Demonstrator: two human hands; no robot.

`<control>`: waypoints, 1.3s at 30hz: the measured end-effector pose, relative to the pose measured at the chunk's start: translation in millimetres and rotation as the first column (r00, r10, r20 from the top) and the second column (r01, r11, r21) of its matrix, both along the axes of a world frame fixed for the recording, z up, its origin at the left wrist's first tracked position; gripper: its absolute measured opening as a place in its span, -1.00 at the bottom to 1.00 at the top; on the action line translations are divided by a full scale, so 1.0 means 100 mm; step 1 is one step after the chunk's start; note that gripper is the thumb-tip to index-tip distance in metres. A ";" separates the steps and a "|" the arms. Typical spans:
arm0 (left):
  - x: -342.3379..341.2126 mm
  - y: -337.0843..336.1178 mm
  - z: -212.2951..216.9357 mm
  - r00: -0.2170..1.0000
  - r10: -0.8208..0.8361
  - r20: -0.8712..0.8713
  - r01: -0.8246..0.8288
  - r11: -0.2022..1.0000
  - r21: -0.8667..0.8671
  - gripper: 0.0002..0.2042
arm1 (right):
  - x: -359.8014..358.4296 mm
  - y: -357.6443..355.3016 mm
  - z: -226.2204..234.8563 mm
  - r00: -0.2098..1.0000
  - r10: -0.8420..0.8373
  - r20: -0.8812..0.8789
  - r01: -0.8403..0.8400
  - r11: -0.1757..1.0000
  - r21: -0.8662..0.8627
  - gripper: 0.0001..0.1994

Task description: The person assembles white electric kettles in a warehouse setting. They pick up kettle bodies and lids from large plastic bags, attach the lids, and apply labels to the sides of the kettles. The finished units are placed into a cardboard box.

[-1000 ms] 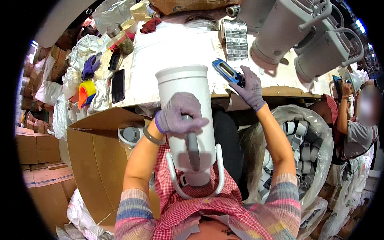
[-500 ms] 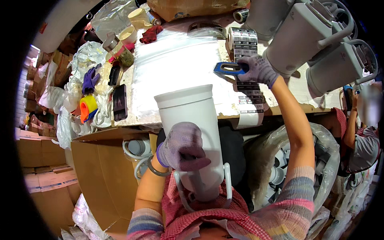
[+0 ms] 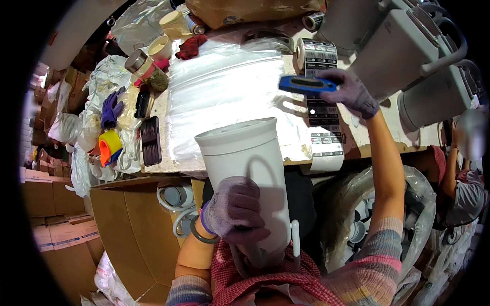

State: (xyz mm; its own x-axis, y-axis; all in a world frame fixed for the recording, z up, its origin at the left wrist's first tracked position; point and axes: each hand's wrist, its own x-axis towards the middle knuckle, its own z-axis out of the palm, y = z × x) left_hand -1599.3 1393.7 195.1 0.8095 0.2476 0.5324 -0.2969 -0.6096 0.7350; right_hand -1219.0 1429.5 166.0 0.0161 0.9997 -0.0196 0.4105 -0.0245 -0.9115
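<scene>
My left hand (image 3: 236,210), in a purple glove, grips a tall white tumbler (image 3: 246,168) with a handle, held against my chest with its flat end pointing up and away. My right hand (image 3: 351,93), also gloved, reaches out over the table and holds a blue flat tool (image 3: 305,84) above a strip of black-and-white labels (image 3: 322,115). A clear plastic sheet (image 3: 229,97) covers the table (image 3: 367,138) beside the strip.
Several large white tumblers (image 3: 403,56) lie at the back right. A jar (image 3: 147,69), tape rolls (image 3: 109,146), a dark tray (image 3: 150,140) and a purple glove (image 3: 110,108) crowd the left edge. An open cardboard box (image 3: 138,224) stands lower left. Another person (image 3: 462,173) sits at right.
My right hand has carried the blue tool farther forward over the label strip. My left hand has drawn the tumbler lower, toward my chest.
</scene>
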 end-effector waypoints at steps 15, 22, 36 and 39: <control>-0.02 0.02 0.05 0.998 0.016 0.056 -0.018 1.000 0.023 -0.85 | -0.02 -0.40 -0.52 0.904 -0.035 0.427 -0.036 0.987 0.158 -0.59; -0.03 0.00 0.03 0.998 0.046 0.041 -0.046 0.999 0.010 -0.85 | -0.53 -1.51 -0.94 0.687 -0.141 0.713 -0.155 0.930 0.333 -0.58; -0.04 0.51 -0.23 0.700 0.702 -0.134 -0.705 0.709 0.032 -0.73 | -0.75 -1.54 -0.93 0.918 -0.218 0.331 0.169 0.971 0.170 -0.85; -0.11 0.43 -0.23 0.660 0.733 -0.163 -0.739 0.673 0.033 -0.76 | -0.81 -1.61 -0.78 0.791 -0.132 0.598 -0.083 0.944 0.319 -0.85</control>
